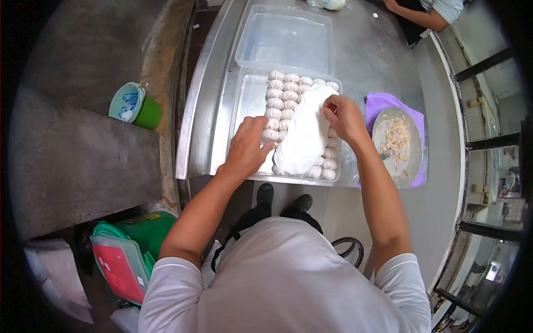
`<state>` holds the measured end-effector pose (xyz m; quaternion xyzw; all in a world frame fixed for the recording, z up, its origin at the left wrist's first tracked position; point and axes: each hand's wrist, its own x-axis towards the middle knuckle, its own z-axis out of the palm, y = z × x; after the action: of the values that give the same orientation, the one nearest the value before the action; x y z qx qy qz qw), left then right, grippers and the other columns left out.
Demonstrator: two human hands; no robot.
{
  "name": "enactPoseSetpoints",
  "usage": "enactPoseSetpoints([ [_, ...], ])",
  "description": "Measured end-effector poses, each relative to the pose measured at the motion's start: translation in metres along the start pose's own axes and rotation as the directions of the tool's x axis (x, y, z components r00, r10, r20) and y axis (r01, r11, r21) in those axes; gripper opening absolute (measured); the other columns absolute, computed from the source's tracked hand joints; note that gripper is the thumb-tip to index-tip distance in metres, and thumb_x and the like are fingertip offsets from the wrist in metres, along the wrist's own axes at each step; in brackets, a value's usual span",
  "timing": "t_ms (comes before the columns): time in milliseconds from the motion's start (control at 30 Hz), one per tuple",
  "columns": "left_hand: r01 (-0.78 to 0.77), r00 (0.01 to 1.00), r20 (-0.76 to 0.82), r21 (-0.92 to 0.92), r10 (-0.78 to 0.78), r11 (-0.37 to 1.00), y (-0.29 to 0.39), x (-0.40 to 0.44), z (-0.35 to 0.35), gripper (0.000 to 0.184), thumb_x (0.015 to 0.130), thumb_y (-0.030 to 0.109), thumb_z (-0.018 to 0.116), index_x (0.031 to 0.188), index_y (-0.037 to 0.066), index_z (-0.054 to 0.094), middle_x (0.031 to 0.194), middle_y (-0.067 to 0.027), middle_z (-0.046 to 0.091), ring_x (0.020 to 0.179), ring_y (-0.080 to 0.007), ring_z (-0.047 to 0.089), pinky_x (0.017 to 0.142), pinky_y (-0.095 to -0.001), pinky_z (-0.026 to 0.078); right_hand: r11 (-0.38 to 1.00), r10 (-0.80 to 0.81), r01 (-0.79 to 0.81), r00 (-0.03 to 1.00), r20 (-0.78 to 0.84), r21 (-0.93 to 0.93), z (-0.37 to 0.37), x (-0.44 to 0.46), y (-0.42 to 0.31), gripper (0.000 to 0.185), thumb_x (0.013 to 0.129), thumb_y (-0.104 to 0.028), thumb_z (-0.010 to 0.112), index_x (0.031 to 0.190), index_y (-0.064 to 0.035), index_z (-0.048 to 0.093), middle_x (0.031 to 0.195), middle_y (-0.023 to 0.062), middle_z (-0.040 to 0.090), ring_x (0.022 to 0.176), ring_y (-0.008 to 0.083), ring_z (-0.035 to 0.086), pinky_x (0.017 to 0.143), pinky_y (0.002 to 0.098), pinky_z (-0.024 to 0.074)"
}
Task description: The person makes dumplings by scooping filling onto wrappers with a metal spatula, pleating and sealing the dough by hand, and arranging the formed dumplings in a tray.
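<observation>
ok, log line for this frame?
left hand: beside dumplings | right hand: fingertips at white sheet | white sheet: over some dumplings | dumplings: in metal tray

The white sheet [304,133] hides some dough pieces [275,104].

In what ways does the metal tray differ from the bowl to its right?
The tray is rectangular, while the bowl is round. The tray looks larger than the bowl. The tray holds rows of pleated dumplings, partly under a white sheet; the bowl holds loose, pale filling. Both are shallow and hold food.
</observation>
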<state>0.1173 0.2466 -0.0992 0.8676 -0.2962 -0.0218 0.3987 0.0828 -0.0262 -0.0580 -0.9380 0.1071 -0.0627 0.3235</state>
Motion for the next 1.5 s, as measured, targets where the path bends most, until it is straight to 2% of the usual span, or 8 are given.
enactPoseSetpoints([
  [233, 0.198, 0.972, -0.086, -0.211, -0.220, 0.957, -0.005, -0.014, -0.024, 0.044, 0.081, 0.009, 0.082, 0.118, -0.002, 0.061, 0.095, -0.0073, 0.064, 0.080, -0.0131, 0.059, 0.074, -0.0275, 0.053, 0.984, -0.063, 0.087, 0.986, 0.153, -0.153, 0.013, 0.033, -0.002, 0.020, 0.081, -0.018, 0.075, 0.086, 0.0001, 0.066, 0.081, 0.0183, 0.067, 0.079, 0.0365, 0.066, 0.072, 0.0457, 0.0516],
  [333, 0.302, 0.944, -0.044, -0.284, -0.327, 0.910, 0.003, -0.022, -0.033, 0.038, 0.083, 0.009, 0.080, 0.116, -0.002, 0.063, 0.091, -0.0044, 0.064, 0.078, -0.0099, 0.058, 0.073, -0.0257, 0.052, 0.977, -0.076, 0.105, 0.984, 0.160, -0.183, 0.015, 0.035, -0.001, 0.020, 0.081, -0.018, 0.075, 0.088, -0.0003, 0.067, 0.082, 0.0182, 0.067, 0.081, 0.0360, 0.067, 0.072, 0.0450, 0.0518],
  [500, 0.312, 0.942, -0.002, -0.365, -0.335, 0.877, 0.000, -0.027, -0.031, 0.034, 0.086, 0.009, 0.078, 0.114, -0.002, 0.064, 0.093, -0.0035, 0.065, 0.080, -0.0083, 0.057, 0.073, -0.0239, 0.051, 0.982, -0.186, 0.188, 0.939, 0.289, 0.023, 0.016, 0.011, -0.004, 0.016, 0.084, -0.010, 0.073, 0.098, -0.0023, 0.071, 0.091, 0.0161, 0.067, 0.084, 0.0326, 0.067, 0.076, 0.0406, 0.0529],
  [667, 0.284, 0.951, 0.018, -0.435, -0.308, 0.854, 0.003, -0.022, -0.026, 0.030, 0.088, 0.009, 0.076, 0.113, -0.002, 0.064, 0.093, -0.0029, 0.065, 0.081, -0.0075, 0.057, 0.074, -0.0229, 0.051, 0.949, -0.129, 0.201, 0.951, 0.282, -0.243, 0.023, -0.018, -0.022, 0.028, 0.083, -0.004, 0.066, 0.110, -0.0042, 0.069, 0.100, 0.0186, 0.063, 0.099, 0.0381, 0.063, 0.085, 0.0465, 0.0523],
  [800, 0.282, 0.953, 0.036, -0.465, -0.301, 0.839, 0.007, -0.016, -0.025, 0.027, 0.089, 0.009, 0.075, 0.111, -0.002, 0.065, 0.093, -0.0028, 0.065, 0.082, -0.0075, 0.058, 0.076, -0.0228, 0.051, 0.957, -0.113, 0.183, 0.950, 0.292, -0.225, 0.021, -0.022, -0.023, 0.027, 0.082, -0.003, 0.065, 0.109, -0.0036, 0.069, 0.102, 0.0176, 0.063, 0.099, 0.0377, 0.062, 0.086, 0.0465, 0.0519],
  [900, 0.272, 0.953, 0.017, -0.493, -0.303, 0.827, 0.008, -0.014, -0.023, 0.026, 0.089, 0.008, 0.075, 0.110, -0.002, 0.065, 0.091, -0.0039, 0.066, 0.080, -0.0080, 0.059, 0.074, -0.0231, 0.051, 0.925, -0.342, 0.364, 0.923, 0.177, -0.110, 0.021, -0.024, -0.023, 0.027, 0.082, -0.002, 0.064, 0.108, -0.0035, 0.070, 0.103, 0.0152, 0.063, 0.099, 0.0355, 0.060, 0.087, 0.0442, 0.0513],
  [967, 0.258, 0.954, -0.001, -0.507, -0.300, 0.823, 0.007, -0.013, -0.021, 0.025, 0.089, 0.008, 0.075, 0.109, -0.003, 0.065, 0.089, -0.0051, 0.066, 0.079, -0.0085, 0.060, 0.072, -0.0233, 0.052, 0.892, -0.418, 0.450, 0.857, 0.303, -0.042, 0.022, -0.025, -0.026, 0.026, 0.081, -0.002, 0.064, 0.107, -0.0035, 0.070, 0.102, 0.0127, 0.063, 0.097, 0.0334, 0.057, 0.088, 0.0410, 0.0504],
  [1500, 0.305, 0.920, -0.011, -0.608, -0.393, 0.733, -0.005, -0.016, -0.033, 0.024, 0.090, 0.009, 0.075, 0.108, -0.002, 0.066, 0.090, -0.0032, 0.065, 0.080, -0.0071, 0.059, 0.074, -0.0221, 0.051, 0.796, -0.500, 0.594, 0.756, 0.423, -0.120, 0.026, -0.011, -0.027, 0.019, 0.078, -0.002, 0.067, 0.096, -0.0027, 0.063, 0.099, 0.0121, 0.058, 0.094, 0.0315, 0.055, 0.083, 0.0409, 0.0485],
])
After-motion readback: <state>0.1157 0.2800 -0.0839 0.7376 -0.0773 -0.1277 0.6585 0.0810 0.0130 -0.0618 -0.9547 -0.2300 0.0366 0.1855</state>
